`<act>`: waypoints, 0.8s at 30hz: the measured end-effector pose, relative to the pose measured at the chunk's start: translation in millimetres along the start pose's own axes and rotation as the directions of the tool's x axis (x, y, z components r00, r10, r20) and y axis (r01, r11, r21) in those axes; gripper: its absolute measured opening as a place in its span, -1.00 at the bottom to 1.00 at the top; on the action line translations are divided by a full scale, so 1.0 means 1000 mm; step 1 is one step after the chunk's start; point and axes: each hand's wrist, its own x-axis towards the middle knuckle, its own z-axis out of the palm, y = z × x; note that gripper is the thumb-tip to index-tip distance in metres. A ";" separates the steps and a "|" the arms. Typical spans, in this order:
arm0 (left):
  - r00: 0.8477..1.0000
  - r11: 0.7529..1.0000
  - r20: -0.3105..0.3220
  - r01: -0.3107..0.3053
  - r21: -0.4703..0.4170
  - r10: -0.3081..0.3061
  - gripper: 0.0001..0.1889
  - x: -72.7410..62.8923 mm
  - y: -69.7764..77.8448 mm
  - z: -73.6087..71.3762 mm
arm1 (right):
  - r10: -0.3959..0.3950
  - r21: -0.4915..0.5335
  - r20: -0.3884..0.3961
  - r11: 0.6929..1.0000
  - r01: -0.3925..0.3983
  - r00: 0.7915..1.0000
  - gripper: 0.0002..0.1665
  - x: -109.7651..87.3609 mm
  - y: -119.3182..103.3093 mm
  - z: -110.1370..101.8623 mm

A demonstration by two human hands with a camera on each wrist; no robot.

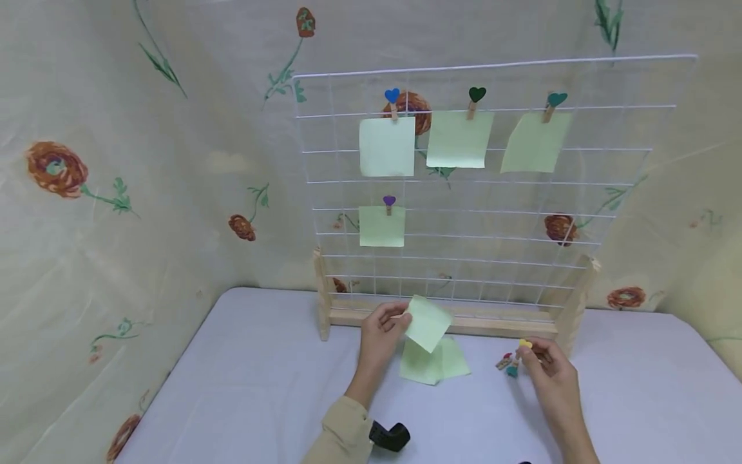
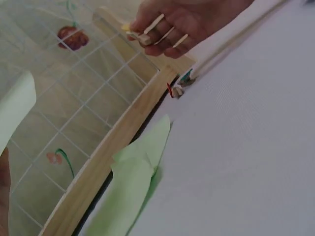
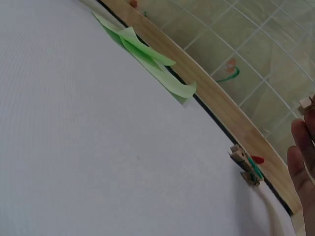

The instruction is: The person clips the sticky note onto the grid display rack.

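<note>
My left hand (image 1: 381, 335) pinches a pale green sticky note (image 1: 429, 322) by its left edge, in front of the wire grid's base. Below it, more green notes (image 1: 422, 364) lie overlapping on the white table. In my right hand (image 1: 553, 370) is a small wooden clothespin with a yellow heart (image 1: 525, 343), pinched between thumb and fingers; the left wrist view shows this clothespin (image 2: 142, 38) from the palm side. Beside that hand, a clothespin with a red heart (image 1: 504, 361) and one with a teal heart (image 1: 513, 372) lie close together on the table.
A white wire grid (image 1: 481, 209) stands upright in a wooden base (image 1: 498, 325). Clipped on it are three notes in an upper row and one note (image 1: 381, 227) lower left, each under a heart clothespin. Flowered cloth (image 1: 174, 193) hangs behind and at the sides.
</note>
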 end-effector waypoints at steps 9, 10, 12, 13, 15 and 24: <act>0.995 0.996 -0.036 -0.093 0.011 0.094 -0.78 0.008 0.021 0.012 | -0.152 -0.017 0.110 0.988 0.155 0.982 -0.77 0.015 -0.029 0.014; 0.995 0.995 -0.028 -0.096 0.010 0.097 -0.77 0.008 0.023 0.013 | -0.162 -0.041 0.124 0.985 0.169 0.979 -0.75 0.018 -0.033 0.015; 0.994 0.994 0.003 -0.105 0.003 0.105 -0.72 0.009 0.026 0.016 | -0.177 -0.067 0.151 0.980 0.189 0.973 -0.72 0.022 -0.040 0.016; 0.993 0.993 0.026 -0.115 0.000 0.115 -0.69 0.009 0.027 0.018 | -0.182 -0.082 0.163 0.977 0.197 0.970 -0.71 0.025 -0.044 0.017; 0.988 0.990 0.074 -0.139 -0.007 0.139 -0.64 0.009 0.030 0.021 | -0.196 -0.104 0.187 0.970 0.218 0.963 -0.71 0.029 -0.049 0.019; 0.978 0.980 0.073 -0.196 -0.026 0.197 -0.62 0.009 0.066 0.034 | -0.316 -0.109 0.241 0.931 0.349 0.918 -0.72 0.052 -0.083 0.023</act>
